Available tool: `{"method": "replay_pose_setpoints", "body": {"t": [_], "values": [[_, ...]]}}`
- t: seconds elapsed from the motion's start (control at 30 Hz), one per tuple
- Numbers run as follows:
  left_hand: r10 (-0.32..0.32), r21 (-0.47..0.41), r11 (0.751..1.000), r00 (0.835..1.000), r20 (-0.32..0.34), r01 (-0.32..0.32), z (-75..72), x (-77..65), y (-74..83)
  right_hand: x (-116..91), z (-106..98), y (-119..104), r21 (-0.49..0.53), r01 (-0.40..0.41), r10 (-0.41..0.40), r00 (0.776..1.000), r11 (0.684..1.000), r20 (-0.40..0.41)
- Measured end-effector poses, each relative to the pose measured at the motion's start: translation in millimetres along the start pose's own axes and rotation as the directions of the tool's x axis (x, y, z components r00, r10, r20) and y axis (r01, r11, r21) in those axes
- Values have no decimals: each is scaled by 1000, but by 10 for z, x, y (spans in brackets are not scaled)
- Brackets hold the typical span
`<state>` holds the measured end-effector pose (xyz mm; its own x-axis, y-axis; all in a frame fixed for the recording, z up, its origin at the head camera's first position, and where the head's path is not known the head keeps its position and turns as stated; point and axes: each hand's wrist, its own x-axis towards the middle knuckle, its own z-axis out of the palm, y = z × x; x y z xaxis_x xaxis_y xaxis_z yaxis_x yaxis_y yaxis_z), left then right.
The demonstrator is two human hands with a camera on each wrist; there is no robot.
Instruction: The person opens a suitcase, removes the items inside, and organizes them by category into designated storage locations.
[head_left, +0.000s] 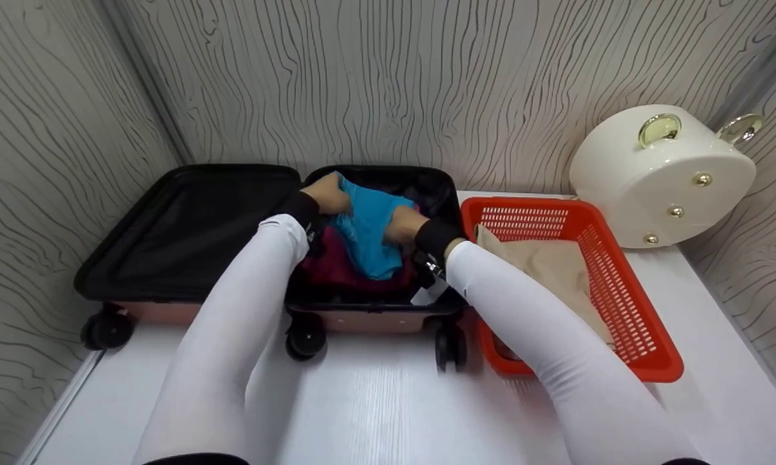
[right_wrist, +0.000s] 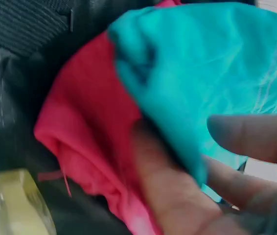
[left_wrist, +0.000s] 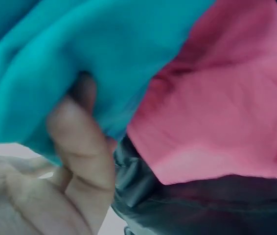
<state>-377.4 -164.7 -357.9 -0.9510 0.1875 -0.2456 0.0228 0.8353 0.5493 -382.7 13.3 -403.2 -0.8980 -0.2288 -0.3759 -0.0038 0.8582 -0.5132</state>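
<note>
A blue garment (head_left: 369,210) with stitched hem lines lies over a crimson-pink cloth (head_left: 331,263) inside the right half of an open suitcase (head_left: 375,318). My left hand (head_left: 327,193) pinches the blue garment at its far left corner; in the left wrist view, the thumb and fingers (left_wrist: 82,142) bunch its edge. On the garment's right side, my right hand (head_left: 403,225) holds the edge. The right wrist view shows the thumb over the blue fabric and another finger (right_wrist: 165,181) beside the pink cloth. Part of the pink cloth is hidden beneath the blue one.
The suitcase's other half (head_left: 187,232) lies open at the left. At the right stands a red plastic basket (head_left: 633,303) holding beige cloth (head_left: 555,261). Behind it, a cream round case (head_left: 652,174) with gold fittings leans near the patterned wall (head_left: 388,84).
</note>
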Motion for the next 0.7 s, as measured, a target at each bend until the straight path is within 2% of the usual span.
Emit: {"method": "replay_pose_setpoints", "body": {"t": [0.07,0.13,0.23,0.33,0.5,0.6,0.7], "values": [[19,-55,998,1000,-12,-19,-55,-24,34,-104,-118,129,84,118,-115,993,990,-40],[27,-87,996,999,-18,-29,-104,-48,86,-175,-227,210,159,185,-183,983,970,-25],[35,-132,991,999,-2,-35,-163,-81,176,-232,-373,240,297,139,-156,987,945,33],[47,-179,983,999,24,-42,-196,-117,275,-268,-522,293,365,89,-123,990,927,72],[97,-278,956,995,2,-92,-177,-177,449,-412,-772,442,389,116,-149,987,914,55],[127,-336,932,991,-45,-134,-130,-211,580,-555,-927,541,349,167,-178,984,922,-1],[153,-344,923,985,-83,-172,-63,-237,750,-706,-1084,649,310,200,-188,980,929,-66]]}}
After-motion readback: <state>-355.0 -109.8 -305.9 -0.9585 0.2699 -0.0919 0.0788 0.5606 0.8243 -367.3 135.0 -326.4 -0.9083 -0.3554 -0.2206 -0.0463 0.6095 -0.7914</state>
